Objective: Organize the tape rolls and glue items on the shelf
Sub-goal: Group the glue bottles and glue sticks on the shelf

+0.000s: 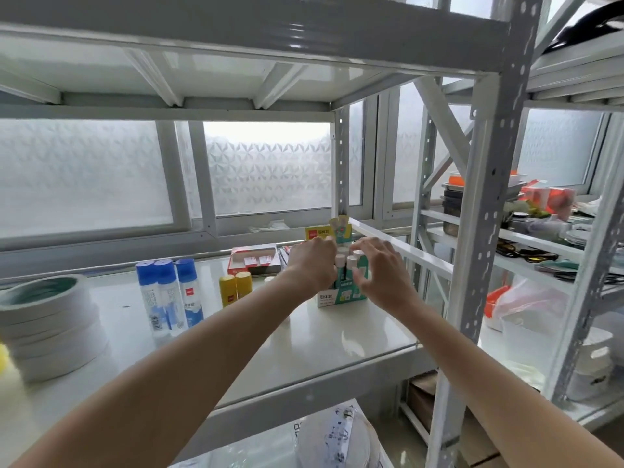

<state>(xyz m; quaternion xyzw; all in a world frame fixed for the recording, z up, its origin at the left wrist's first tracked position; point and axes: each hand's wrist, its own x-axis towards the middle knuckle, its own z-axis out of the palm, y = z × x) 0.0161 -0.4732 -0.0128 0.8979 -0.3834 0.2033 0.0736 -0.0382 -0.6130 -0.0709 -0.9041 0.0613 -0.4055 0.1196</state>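
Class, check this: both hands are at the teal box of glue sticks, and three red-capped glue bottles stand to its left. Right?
Not quite: the head view shows the three glue bottles have blue caps, not red. The left hand and right hand are at the teal box, as stated.

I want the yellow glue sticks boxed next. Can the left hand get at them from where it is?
Probably yes: the yellow glue sticks stand upright just left of the left hand, their caps uncovered.
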